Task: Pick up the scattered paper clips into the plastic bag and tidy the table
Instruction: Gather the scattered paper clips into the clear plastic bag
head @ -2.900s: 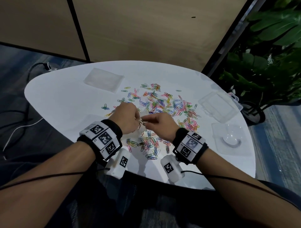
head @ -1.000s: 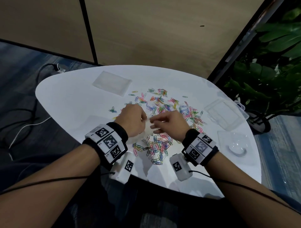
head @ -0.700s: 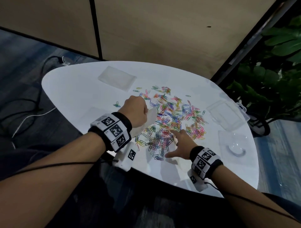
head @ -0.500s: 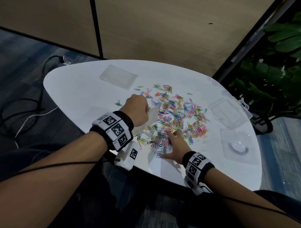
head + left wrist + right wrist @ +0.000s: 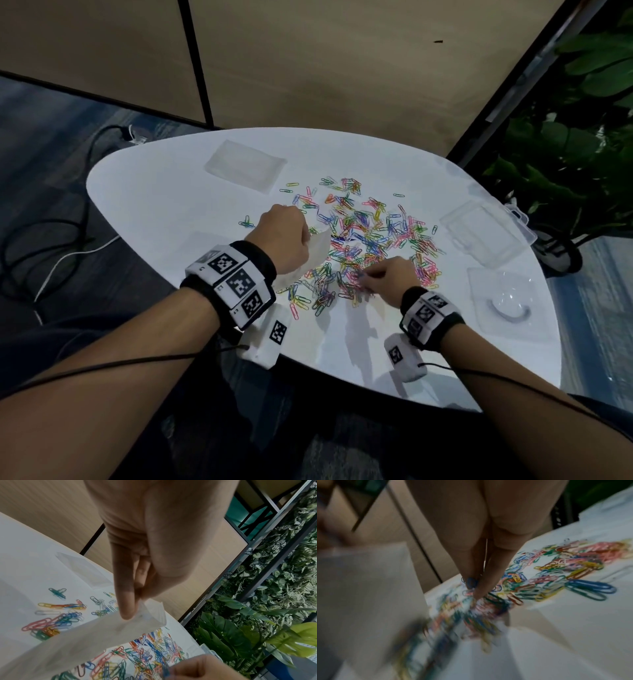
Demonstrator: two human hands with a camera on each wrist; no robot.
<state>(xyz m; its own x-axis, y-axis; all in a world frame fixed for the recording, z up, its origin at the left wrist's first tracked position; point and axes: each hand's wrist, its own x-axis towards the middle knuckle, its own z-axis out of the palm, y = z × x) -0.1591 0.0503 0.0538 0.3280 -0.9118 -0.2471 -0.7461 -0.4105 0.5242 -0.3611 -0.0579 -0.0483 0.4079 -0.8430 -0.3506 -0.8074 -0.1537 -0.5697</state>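
Because the paper clips were small, light and slick-coated on a smooth white table, they probably slid or tangled rather than lifted cleanly, so a fingertip pinch on a single wire loop, or a rake of several together, looked like the surest hold. They lay scattered from the table's centre out toward two o'clock. The plastic bag was thin, limp and translucent, best taken by one lip of its mouth; the left hand did just that, thumb and forefinger pinching the upper edge so it hung just left of the heap. The right hand, at about five o'clock of the pile, pointed fingers-down into the clips, its fingertips pressed together on what seemed to be a blue clip, though blur left that uncertain.
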